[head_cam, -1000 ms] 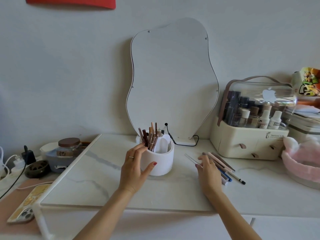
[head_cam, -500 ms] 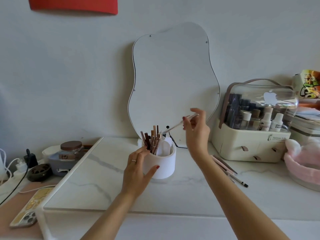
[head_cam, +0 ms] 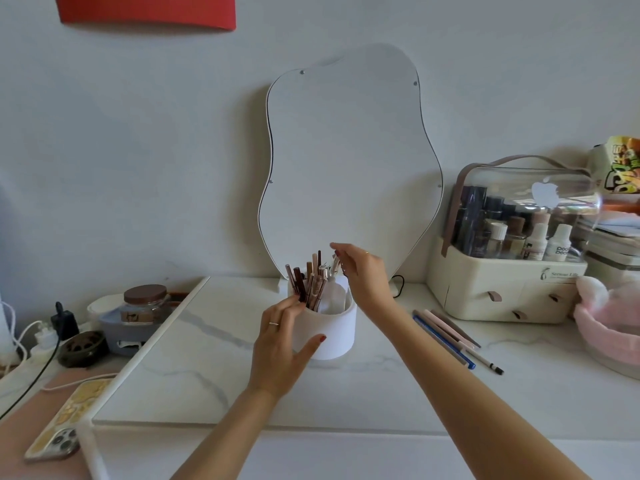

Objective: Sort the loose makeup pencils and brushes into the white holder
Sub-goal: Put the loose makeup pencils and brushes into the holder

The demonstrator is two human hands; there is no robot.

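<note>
Out on the left edge a phone [head_cam: 57, 434] lay face down beside a white cable, with a plug, a dark little dish and a brown-lidded jar [head_cam: 144, 303] behind it, all off the marble-look tabletop [head_cam: 194, 368]. Then the left hand [head_cam: 280, 351] came into it, fingers and thumb curved around the side of the white holder [head_cam: 327, 332], bracing it upright near the middle of the table. Inside the holder stood a bunch of brown and pink pencils [head_cam: 310, 284], leaning toward its left side. Just above the rim hung the right hand [head_cam: 363, 275], fingertips pinching the top of a slim clear-handled brush [head_cam: 334, 266] whose lower end was already down among the others. So the step looked like a drop-in, nearly done. The next move probably called for letting go of that brush, then reaching right for the loose pencils [head_cam: 450, 336], which lay fanned on the table just in front of the cream cosmetics box [head_cam: 505, 292]; roughly four or five remained, so the job seemed well short of finished. They were thin and could roll, so a careful pinch would suit. Behind the holder a wavy mirror [head_cam: 349, 168] leaned on the pale wall, a red panel hung at upper left, and something pink and fluffy [head_cam: 609, 327] sat far right.
</note>
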